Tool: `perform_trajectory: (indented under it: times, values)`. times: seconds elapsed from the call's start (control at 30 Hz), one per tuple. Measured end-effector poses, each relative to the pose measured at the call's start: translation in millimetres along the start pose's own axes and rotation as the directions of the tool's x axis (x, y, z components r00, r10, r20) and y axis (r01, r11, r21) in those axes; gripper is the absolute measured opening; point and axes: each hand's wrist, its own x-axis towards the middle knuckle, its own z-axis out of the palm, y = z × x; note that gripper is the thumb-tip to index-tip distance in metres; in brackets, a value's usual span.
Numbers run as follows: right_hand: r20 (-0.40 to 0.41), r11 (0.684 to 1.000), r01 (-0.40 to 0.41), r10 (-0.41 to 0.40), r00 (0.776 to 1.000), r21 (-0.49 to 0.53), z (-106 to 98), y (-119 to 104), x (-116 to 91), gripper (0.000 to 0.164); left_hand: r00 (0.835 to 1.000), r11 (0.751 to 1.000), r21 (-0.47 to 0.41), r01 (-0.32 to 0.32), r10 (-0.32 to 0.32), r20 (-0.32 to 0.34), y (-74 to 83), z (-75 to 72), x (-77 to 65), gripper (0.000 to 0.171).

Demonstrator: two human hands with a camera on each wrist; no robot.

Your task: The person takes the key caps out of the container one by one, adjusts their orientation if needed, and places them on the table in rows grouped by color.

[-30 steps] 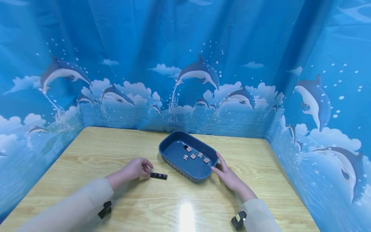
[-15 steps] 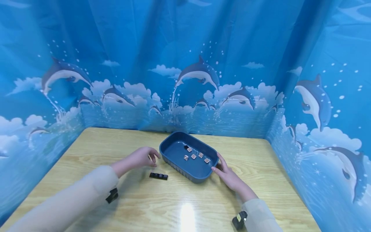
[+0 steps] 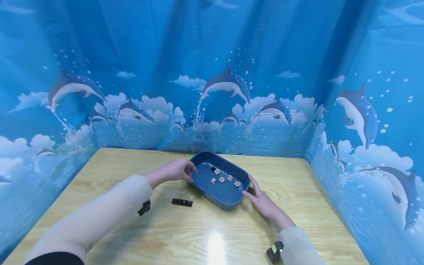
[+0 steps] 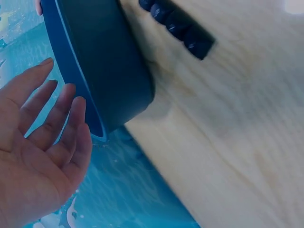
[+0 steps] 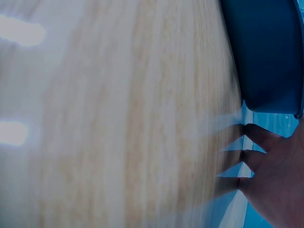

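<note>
A dark blue rectangular tray [image 3: 216,200] sits slanted on the table; in it lie several small pale-orange pieces [image 3: 221,179] and one black piece [image 3: 213,169]. My left hand [image 3: 180,170] is at the tray's left end, its fingertips overlapping the rim in the head view. Nothing shows between its loosely bent fingers [image 4: 61,116] in the left wrist view. My right hand [image 3: 261,202] rests against the tray's right end, thumb and index finger straight along the rim; its other fingers [image 5: 256,159] spread down toward the table. A short black strip of several blocks [image 3: 182,202] lies in front of the tray.
The wooden table [image 3: 159,235] extends around the tray, with a bright light reflection near its front. A blue dolphin-print curtain [image 3: 159,92] encloses the back and sides. Small black devices [image 3: 274,251] are worn at the wrists.
My left hand has left the black strip's left end and moved up and right to the tray's left rim. My right hand stays at the tray; strip and tray pieces look unchanged.
</note>
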Motion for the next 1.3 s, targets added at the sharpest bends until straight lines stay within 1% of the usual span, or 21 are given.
perform_trajectory:
  times: [0.17, 0.33, 0.43, 0.5, 0.6, 0.7, 0.87, 1.03, 1.23, 1.3]
  values:
    - [-0.001, 1.000, -0.002, 0.002, 1.000, 0.018, 1.4, 2.3, -0.5, 0.077, 1.000, 0.998, 0.057, -0.008, 0.007, 0.021, 9.3, -1.7, 15.3, 0.036]
    - [0.004, 0.999, 0.003, -0.003, 1.000, 0.034, 5.1, 3.7, -2.4, 0.077, 0.998, 0.993, 0.114, -0.022, 0.014, 0.068, 11.2, 1.0, 29.1, 0.036]
    - [-0.003, 1.000, 0.004, -0.004, 1.000, 0.029, 6.4, 3.5, -2.8, 0.076, 0.995, 0.987, 0.153, -0.044, 0.030, 0.090, 12.1, 1.4, 39.8, 0.037]
    - [-0.010, 1.000, 0.003, -0.003, 1.000, 0.028, 6.8, 4.0, -2.2, 0.076, 0.993, 0.984, 0.165, -0.068, 0.051, 0.108, 14.8, 0.2, 47.2, 0.038]
    - [-0.013, 0.999, -0.003, 0.003, 1.000, 0.035, 6.6, 4.6, -1.5, 0.077, 0.986, 0.977, 0.187, -0.104, 0.078, 0.145, 20.3, -2.3, 57.3, 0.041]
    - [-0.011, 0.999, -0.011, 0.011, 1.000, 0.040, 5.8, 4.7, -0.9, 0.077, 0.975, 0.973, 0.182, -0.142, 0.106, 0.194, 25.4, -4.5, 65.5, 0.042]
    - [-0.010, 0.998, 0.006, -0.005, 1.000, 0.055, 5.2, 1.6, 0.6, 0.076, 0.954, 0.972, 0.148, -0.185, 0.142, 0.263, 31.8, -3.5, 77.5, 0.043]
    - [-0.007, 0.998, 0.015, -0.014, 1.000, 0.058, 5.7, -0.8, 1.6, 0.076, 0.942, 0.966, 0.182, -0.183, 0.119, 0.314, 33.9, 2.0, 89.8, 0.044]
    - [-0.022, 1.000, -0.016, 0.016, 1.000, 0.008, 2.6, 0.2, -1.3, 0.076, 0.934, 0.959, 0.229, -0.168, 0.080, 0.349, 34.6, 9.5, 105.8, 0.044]
    - [-0.023, 1.000, -0.021, 0.021, 1.000, -0.001, 1.5, 0.2, -1.9, 0.076, 0.931, 0.960, 0.237, -0.148, 0.054, 0.361, 35.5, 9.6, 110.1, 0.044]
